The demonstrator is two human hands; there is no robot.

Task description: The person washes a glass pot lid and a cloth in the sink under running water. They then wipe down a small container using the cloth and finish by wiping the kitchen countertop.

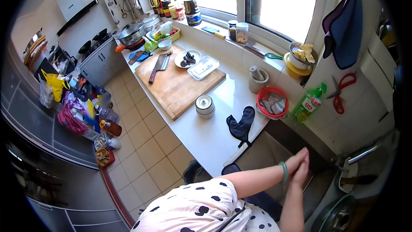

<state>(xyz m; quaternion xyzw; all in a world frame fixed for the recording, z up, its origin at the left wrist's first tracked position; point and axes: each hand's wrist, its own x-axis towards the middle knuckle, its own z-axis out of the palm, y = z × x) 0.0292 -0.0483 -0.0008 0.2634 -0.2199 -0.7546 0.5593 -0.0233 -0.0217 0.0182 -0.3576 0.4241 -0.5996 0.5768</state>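
Observation:
Over the steel sink, my left hand and my right hand are laid palm to palm. Their fingers are stretched out, and nothing shows between them, though the palms' inner sides are hidden. A green bangle circles my left wrist. Beyond the sink's far edge, a red basket holds silvery pieces that look like cut fish. A crumpled black cloth lies at the counter's edge beside the sink.
On the counter stand a lidded jar and a wooden cutting board bearing a cleaver, a plate and a plastic container. Green bottle and red scissors are by the wall. A stone mortar stands near the basket.

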